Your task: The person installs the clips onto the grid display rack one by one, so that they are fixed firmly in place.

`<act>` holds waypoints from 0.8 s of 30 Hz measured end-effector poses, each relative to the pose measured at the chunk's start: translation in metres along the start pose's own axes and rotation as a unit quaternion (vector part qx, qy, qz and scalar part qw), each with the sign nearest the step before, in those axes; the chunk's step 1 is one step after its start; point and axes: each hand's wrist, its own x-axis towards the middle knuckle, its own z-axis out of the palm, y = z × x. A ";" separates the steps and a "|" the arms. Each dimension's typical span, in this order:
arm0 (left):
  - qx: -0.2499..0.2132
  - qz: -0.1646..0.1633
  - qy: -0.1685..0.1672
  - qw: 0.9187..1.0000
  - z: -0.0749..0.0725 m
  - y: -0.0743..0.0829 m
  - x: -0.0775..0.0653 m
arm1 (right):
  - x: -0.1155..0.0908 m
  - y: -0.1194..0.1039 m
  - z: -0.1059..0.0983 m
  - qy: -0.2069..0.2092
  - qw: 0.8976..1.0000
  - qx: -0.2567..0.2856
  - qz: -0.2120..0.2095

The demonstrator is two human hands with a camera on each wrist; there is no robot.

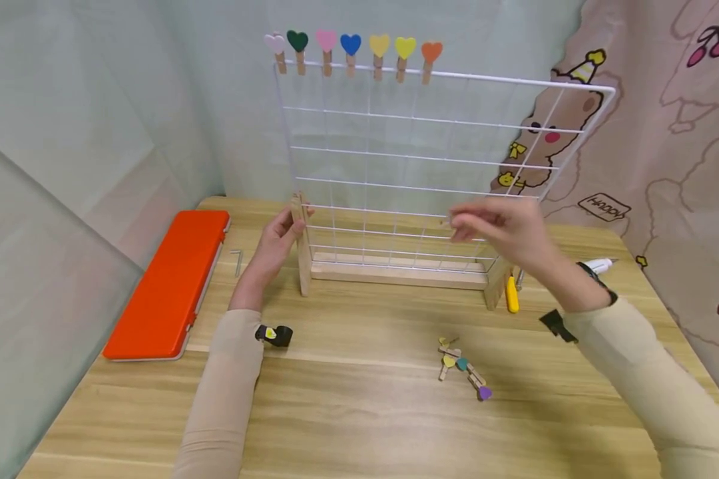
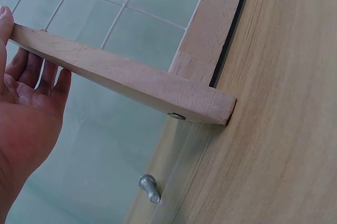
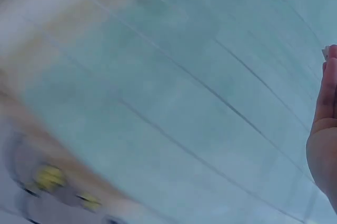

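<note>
My left hand (image 1: 278, 239) grips the left wooden upright (image 1: 303, 263) of a white wire grid rack (image 1: 389, 159); in the left wrist view its thumb and fingers lie on either side of that wooden piece (image 2: 126, 74). In front of the grid, on the right, my right hand (image 1: 497, 223) pinches a small wooden clothespin (image 1: 445, 223), mostly hidden by the fingers. Several heart-topped clothespins (image 1: 351, 46) line the left part of the top wire, the orange one (image 1: 431, 53) furthest right. More heart clothespins (image 1: 462, 364), yellow, teal and purple, lie in a loose heap on the table.
A red case (image 1: 170, 286) lies at the left, beside a small hex key (image 1: 238, 263). By the rack's right foot is a yellow-handled tool (image 1: 512, 295), and a white pen-like tool (image 1: 599, 266) lies behind my right wrist. A patterned curtain (image 1: 653, 153) hangs close behind.
</note>
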 end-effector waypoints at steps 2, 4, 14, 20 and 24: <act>-0.001 0.004 -0.001 1.000 0.000 0.000 0.000 | 0.029 -0.013 -0.014 0.029 1.000 0.005 0.004; -0.001 0.008 -0.002 1.000 -0.001 0.000 0.000 | 0.055 -0.024 -0.028 0.069 0.998 0.011 0.003; -0.012 0.003 0.004 1.000 0.000 -0.002 0.002 | 0.119 -0.052 -0.064 0.095 0.991 -0.053 0.073; -0.008 -0.004 0.001 1.000 0.001 -0.002 0.001 | 0.124 -0.050 -0.067 0.093 0.988 -0.058 0.113; -0.011 -0.004 0.002 1.000 0.000 -0.001 0.000 | 0.126 -0.050 -0.067 0.099 0.984 -0.083 0.123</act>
